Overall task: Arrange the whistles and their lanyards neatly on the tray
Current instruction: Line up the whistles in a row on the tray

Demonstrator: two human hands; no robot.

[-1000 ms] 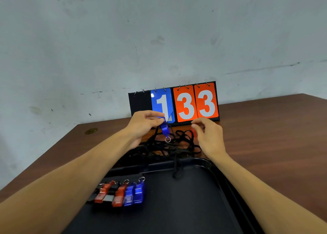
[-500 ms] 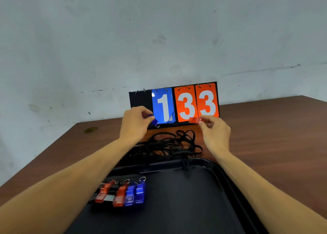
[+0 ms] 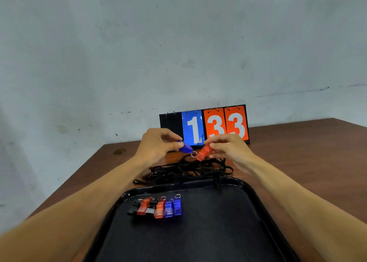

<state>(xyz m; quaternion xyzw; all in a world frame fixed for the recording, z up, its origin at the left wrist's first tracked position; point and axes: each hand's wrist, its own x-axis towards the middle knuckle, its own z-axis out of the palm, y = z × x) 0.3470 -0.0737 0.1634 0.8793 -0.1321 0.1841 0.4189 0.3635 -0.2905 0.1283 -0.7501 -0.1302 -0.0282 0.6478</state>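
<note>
Both hands have drawn together since half a second ago, so the two whistles they hold now nearly meet above the far edge of the tray (image 3: pixel 246 184). Fingers of the left hand (image 3: pixel 156 144) pinch a blue whistle (image 3: pixel 185 148); the right hand (image 3: pixel 228 148) pinches a red whistle (image 3: pixel 204 152), with a metal ring (image 3: pixel 194 154) between them. Black lanyards (image 3: pixel 186 170) lie tangled just behind the tray, unchanged. Six whistles (image 3: pixel 158 207) sit in a row inside the tray's far left corner.

Eight whistles (image 3: pixel 177 207), two hands (image 3: pixel 156 144), one tray (image 3: pixel 218 232), one scoreboard (image 3: pixel 215 122)
</note>
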